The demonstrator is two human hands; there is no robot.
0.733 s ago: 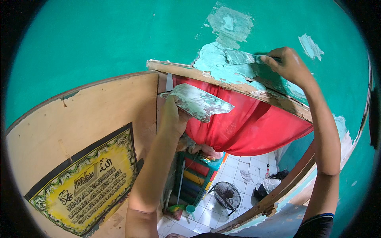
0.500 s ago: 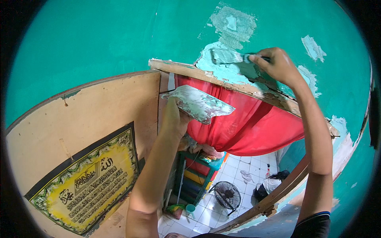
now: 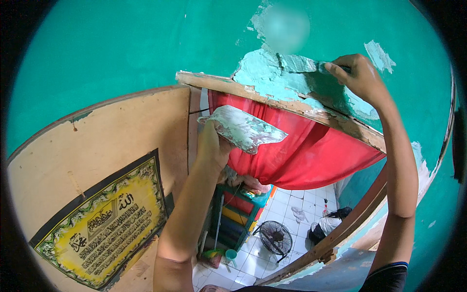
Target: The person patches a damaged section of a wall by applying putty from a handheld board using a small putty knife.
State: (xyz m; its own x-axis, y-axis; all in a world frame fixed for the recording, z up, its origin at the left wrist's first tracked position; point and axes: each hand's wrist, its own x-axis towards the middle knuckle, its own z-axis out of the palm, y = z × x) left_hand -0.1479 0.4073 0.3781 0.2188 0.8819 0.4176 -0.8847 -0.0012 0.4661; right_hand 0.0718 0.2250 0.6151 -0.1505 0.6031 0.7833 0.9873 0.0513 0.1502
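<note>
My right hand [image 3: 361, 79] is closed around the handle of a putty knife [image 3: 297, 63]. Its putty-smeared blade lies against a wet, pale turquoise putty patch [image 3: 259, 70] on the green wall, just above a wooden door-frame beam [image 3: 282, 100]. Lower and to the left, my left hand [image 3: 215, 146] grips a flat board [image 3: 247, 129] from beneath, tilted and smeared with pale putty. The fingers under the board are mostly hidden. The board is in front of a red curtain [image 3: 311, 151] and apart from the wall.
A tan panel wall [image 3: 107, 136] with a yellow calligraphy poster [image 3: 116, 221] stands at left. Through the doorway below are a floor fan [image 3: 275, 238], a green shelf unit [image 3: 233, 219] and a teal dipper [image 3: 231, 254]. Another putty patch [image 3: 379, 56] marks the wall at upper right.
My right hand has moved to the right with the putty knife, spreading putty along the patch above the beam. The left hand and board stay nearly still. The view has shifted slightly.
</note>
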